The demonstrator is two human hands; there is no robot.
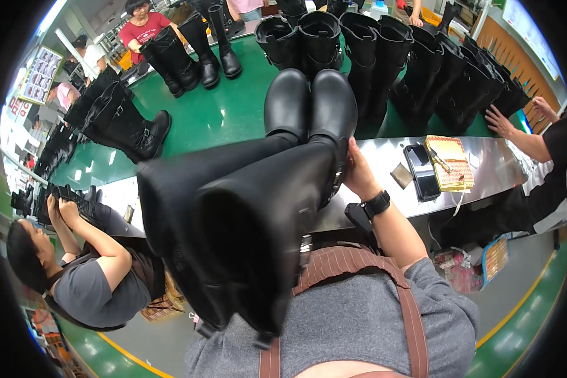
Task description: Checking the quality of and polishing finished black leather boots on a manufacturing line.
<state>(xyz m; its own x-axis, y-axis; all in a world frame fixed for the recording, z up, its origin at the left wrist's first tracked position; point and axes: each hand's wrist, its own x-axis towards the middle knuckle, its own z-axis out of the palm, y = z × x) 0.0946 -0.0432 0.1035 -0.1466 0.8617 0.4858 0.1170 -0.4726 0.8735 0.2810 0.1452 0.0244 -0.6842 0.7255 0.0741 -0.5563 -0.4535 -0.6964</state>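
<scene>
Two tall black boots (258,189) lie side by side, toes on the green table (214,116), shafts toward the person. Right hand (358,170) grips the right boot's ankle, fingers closed on it. Left hand is hidden behind the boots.

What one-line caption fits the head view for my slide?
Right hand grips a pair of tall black boots laid across the steel bench edge beside a green conveyor.

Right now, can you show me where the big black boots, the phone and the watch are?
Black boots (309,107): head view, on the rounded toe of one boot.
Phone (422,171): head view, on the middle of its dark screen.
Watch (377,204): head view, on its black face at the wrist.
</scene>
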